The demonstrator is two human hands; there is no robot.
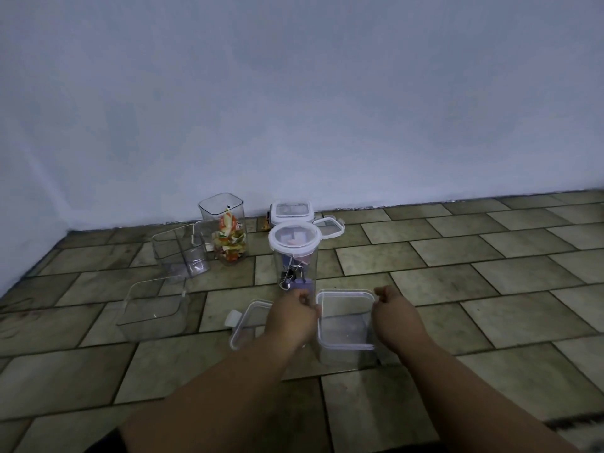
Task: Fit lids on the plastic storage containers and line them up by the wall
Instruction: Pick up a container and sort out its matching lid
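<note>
Tiled floor (490, 273) by wall (294, 93): my L hand (291, 318) and R hand (394, 317), grips curled, pinching opp. edges of square container (346, 325); loose lid (246, 325) just left.

A tall round clear plastic jar (293, 256) with a white-rimmed lid stands upright. Behind it sits a low lidded square tub (292, 212) beside a loose clear lid (330, 226). Left of it stands an open square jar of colourful wrappers (225, 230), and in front a clear square box (345, 325).

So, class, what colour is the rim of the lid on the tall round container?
The lid rim is white, around a clear centre; head view.
</note>
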